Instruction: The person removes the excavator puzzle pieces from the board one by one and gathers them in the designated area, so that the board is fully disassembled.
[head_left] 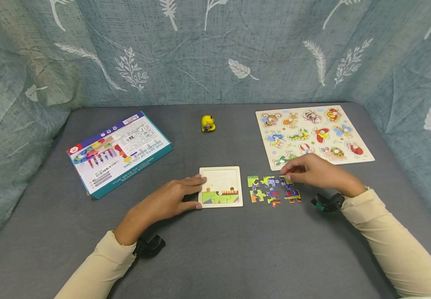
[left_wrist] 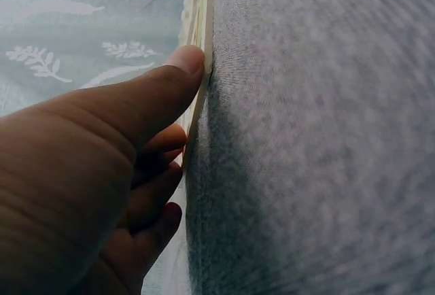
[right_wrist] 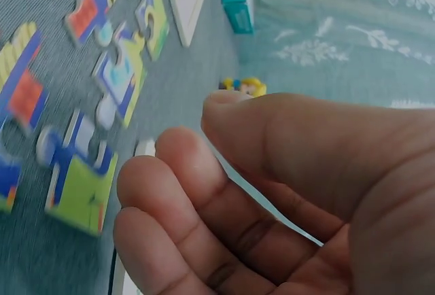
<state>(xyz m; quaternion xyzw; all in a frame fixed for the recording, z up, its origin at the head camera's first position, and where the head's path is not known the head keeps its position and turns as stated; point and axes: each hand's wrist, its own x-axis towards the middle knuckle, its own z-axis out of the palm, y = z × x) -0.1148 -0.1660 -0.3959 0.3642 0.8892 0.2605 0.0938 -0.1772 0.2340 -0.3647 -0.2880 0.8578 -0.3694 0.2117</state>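
My left hand (head_left: pixel 168 197) rests at the left side of a small wooden puzzle tray (head_left: pixel 221 168), fingertips and thumb touching its edge. Seen from the left wrist, the thumb (left_wrist: pixel 163 84) lies against the tray's thin rim (left_wrist: pixel 202 71). A few joined puzzle pieces (head_left: pixel 221 198) fill the tray's lower part. My right hand (head_left: pixel 312 171) hovers over the top right loose piece (head_left: pixel 285 181), fingers loosely bent. In the right wrist view, thumb and fingertips stand apart with nothing between them, beside a green and purple puzzle piece (right_wrist: pixel 85 183). Several loose pieces (head_left: pixel 269 181) lie right of the tray.
A bead-toy box (head_left: pixel 120 151) lies at the left. Behind the tray stands a small yellow-haired figure (head_left: pixel 208 123). An insect peg puzzle board (head_left: pixel 312 135) lies at the back right, just beyond my right hand. A leaf-patterned curtain (head_left: pixel 215 54) hangs behind the grey table (head_left: pixel 215 253).
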